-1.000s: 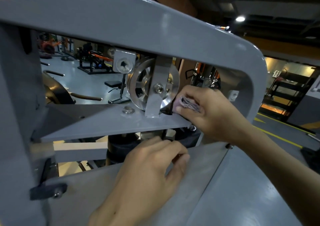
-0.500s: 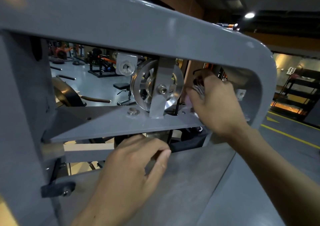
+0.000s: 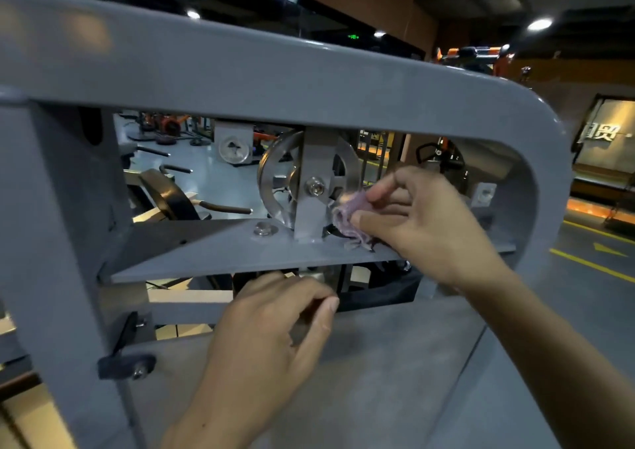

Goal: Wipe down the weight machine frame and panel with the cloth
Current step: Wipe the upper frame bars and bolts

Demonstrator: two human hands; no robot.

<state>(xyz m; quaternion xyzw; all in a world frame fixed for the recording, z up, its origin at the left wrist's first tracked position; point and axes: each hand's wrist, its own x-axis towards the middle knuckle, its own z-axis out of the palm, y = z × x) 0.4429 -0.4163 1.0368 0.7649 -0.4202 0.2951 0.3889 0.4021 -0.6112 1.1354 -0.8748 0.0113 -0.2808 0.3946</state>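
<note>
The grey weight machine frame (image 3: 261, 67) arches across the view, curving down at the right. Inside its opening a silver pulley (image 3: 278, 177) sits in a grey bracket on a flat crossbar (image 3: 206, 252). My right hand (image 3: 422, 221) pinches a crumpled pale purple cloth (image 3: 347, 211) between thumb and fingers, pressed against the pulley's right edge at the bracket's foot. My left hand (image 3: 268, 338) grips the top edge of the grey panel (image 3: 378, 380) below the crossbar, fingers curled over it.
A black clamp with a bolt (image 3: 127, 362) sits on the left upright. Behind the frame lie a gym floor with other machines (image 3: 165, 125) and benches. Yellow floor lines (image 3: 591, 263) run at the right.
My right hand came down from the upper inside of the frame to the pulley's lower right edge, bringing the cloth back into sight. The left hand stayed on the panel's edge.
</note>
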